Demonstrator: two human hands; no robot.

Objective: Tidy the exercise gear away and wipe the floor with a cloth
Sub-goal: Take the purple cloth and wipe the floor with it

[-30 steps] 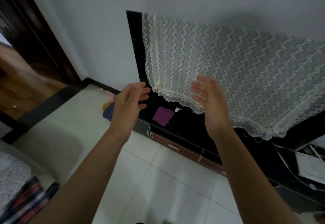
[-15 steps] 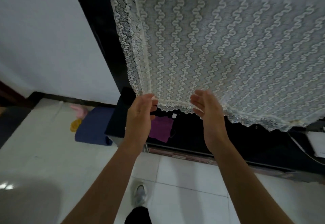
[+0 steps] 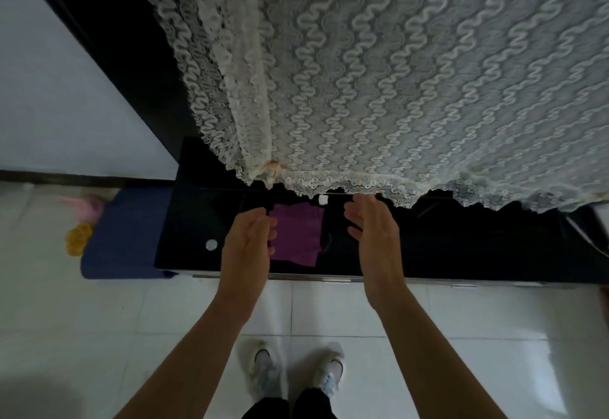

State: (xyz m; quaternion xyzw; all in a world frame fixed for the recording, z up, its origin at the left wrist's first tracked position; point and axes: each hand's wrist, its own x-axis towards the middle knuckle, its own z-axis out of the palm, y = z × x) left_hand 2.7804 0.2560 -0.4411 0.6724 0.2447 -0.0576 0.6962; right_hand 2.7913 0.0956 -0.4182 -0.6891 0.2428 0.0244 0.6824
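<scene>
White tiles cover the floor [image 3: 99,336], and a low black cabinet [image 3: 461,247] stands on them against a pale wall [image 3: 66,89]. Over the cabinet hangs a lace cover [image 3: 395,89] with a wavy pattern and a scalloped hem, draped over something dark and flat. A purple cloth [image 3: 296,234] lies flat on the cabinet top, just below the hem, with a small white tag or scrap [image 3: 323,200] at its upper right corner. Both bare arms reach forward over the cabinet's front edge. The left hand [image 3: 247,244] is relaxed, its fingers loosely bent and its palm turned inward, and it overlaps the cloth's left edge without gripping it. The right hand [image 3: 375,237] has straight fingers kept close together and its palm faces the left hand; it holds nothing. Its fingertips come up to the lace hem, though whether they touch it cannot be told. On the floor left of the cabinet, tight against its end, lies a dark blue mat [image 3: 125,234], with a blurred pink thing [image 3: 89,204] and a yellow thing [image 3: 77,237] beside it. Two pale shoes [image 3: 329,369] stand on the tiles below.
</scene>
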